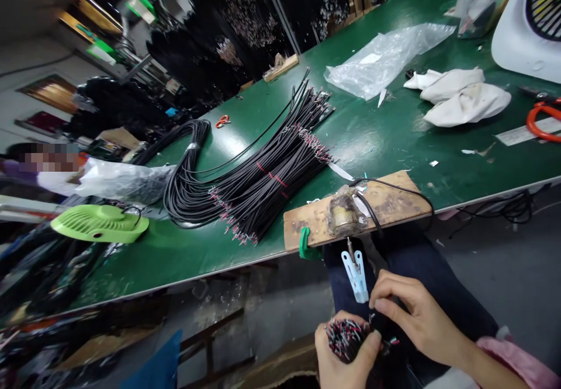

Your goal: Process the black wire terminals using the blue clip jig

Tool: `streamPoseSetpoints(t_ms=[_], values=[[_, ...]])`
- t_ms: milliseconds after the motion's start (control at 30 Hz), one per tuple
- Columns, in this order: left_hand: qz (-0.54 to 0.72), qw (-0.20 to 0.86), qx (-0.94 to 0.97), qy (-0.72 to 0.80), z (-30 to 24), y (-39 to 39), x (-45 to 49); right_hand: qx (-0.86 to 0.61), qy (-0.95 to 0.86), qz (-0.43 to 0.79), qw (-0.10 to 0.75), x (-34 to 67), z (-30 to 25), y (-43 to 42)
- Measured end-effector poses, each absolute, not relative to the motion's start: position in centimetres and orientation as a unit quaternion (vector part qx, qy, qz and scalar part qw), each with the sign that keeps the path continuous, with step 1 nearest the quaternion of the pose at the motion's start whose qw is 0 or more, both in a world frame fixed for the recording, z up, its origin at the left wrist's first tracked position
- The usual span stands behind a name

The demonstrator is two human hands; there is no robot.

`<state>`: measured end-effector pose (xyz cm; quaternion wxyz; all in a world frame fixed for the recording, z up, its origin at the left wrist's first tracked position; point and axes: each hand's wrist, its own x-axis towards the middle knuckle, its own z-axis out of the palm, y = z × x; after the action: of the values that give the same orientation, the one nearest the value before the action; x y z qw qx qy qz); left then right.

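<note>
My left hand [335, 372] is wrapped around a thick bundle of black cables [346, 337] at the bottom of the view, their stripped red, white and dark wire ends facing up. Just above its thumb, my right hand [414, 313] pinches thumb and forefinger together; whatever lies between the fingertips is too small to make out. A few wire ends stick out of the bundle below those fingertips. Close by, a light blue clothespin [356, 275] hangs from a metal tip on a motor-like device [343, 214] fixed to a wooden board [394, 199].
A green clamp [307, 246] holds the board at the edge of the green table [205, 252]. More black cables [263, 184] lie tied there. Around them are a plastic bag [385, 59], white gloves [468, 97], orange-handled scissors [543, 121] and a green fan [100, 223]. Someone sits at far left.
</note>
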<state>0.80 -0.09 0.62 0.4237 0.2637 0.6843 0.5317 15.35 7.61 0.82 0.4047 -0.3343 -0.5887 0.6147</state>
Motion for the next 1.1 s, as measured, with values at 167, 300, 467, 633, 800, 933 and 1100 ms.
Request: streamPoseSetpoints(t_ms=[167, 300, 467, 633, 800, 933, 1100], values=[[0.538, 0.443, 0.253, 0.671, 1.6, 0.0, 1.5, -0.239, -0.627, 0.635, 0.384, 16.2, 0.9, 8.4], [0.547, 0.490, 0.246, 0.633, 1.9, 0.0, 1.6, -0.177, -0.643, 0.638, 0.385, 16.3, 0.6, 9.2], [0.548, 0.524, 0.257, 0.599, 1.1, -0.4, 1.2, -0.175, -0.635, 0.647, 0.383, 15.7, 0.1, 9.2], [0.540, 0.514, 0.289, 0.600, 0.7, -0.2, 0.9, -0.193, -0.527, 0.756, 0.337, 15.1, -0.4, 8.4], [0.488, 0.414, 0.403, 0.654, 2.0, 0.4, 0.2, -0.141, -0.438, 0.854, 0.245, 15.7, -0.4, 9.6], [0.404, 0.300, 0.556, 0.662, 4.0, 1.5, -0.7, -0.158, -0.419, 0.852, 0.273, 15.2, -0.2, 11.7], [0.471, 0.296, 0.565, 0.609, 5.2, 3.0, -1.2, -0.121, -0.306, 0.885, 0.329, 11.8, -0.2, 12.4]])
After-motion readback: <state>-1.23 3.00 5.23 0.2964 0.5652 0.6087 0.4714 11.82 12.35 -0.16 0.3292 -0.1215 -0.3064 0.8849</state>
